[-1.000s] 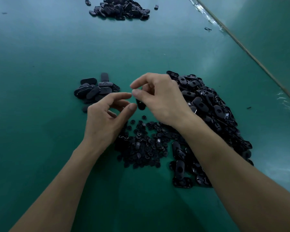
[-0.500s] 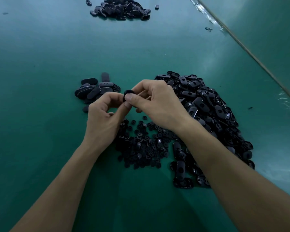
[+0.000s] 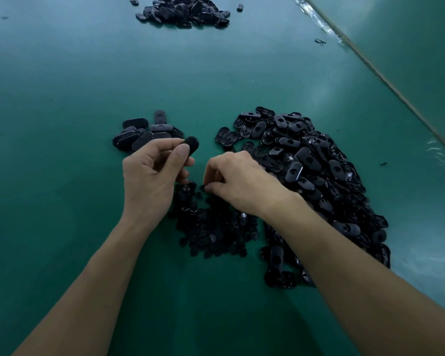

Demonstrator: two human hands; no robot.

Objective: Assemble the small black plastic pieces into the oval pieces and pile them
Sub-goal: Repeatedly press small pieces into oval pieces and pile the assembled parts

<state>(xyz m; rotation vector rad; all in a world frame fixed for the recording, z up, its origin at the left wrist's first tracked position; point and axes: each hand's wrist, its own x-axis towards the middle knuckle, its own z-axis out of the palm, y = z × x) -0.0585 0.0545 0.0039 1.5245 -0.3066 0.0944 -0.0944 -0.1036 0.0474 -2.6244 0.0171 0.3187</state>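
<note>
Green desk (image 3: 62,98) is carrying everything; my left hand (image 3: 149,176) is pinching a light, stiff oval piece (image 3: 192,145) by its edges, while my right hand (image 3: 238,181) is curling onto small pieces (image 3: 216,227), grasp unclear.

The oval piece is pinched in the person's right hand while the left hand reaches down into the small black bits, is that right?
Not quite: the hands are swapped. In the head view the left hand pinches the oval piece, raised above the table, while the right hand reaches down into the small black bits.

Oval pcs (image 3: 306,160) black plastic, semi-gloss; table (image 3: 62,98) smooth green, slight sheen.
</note>
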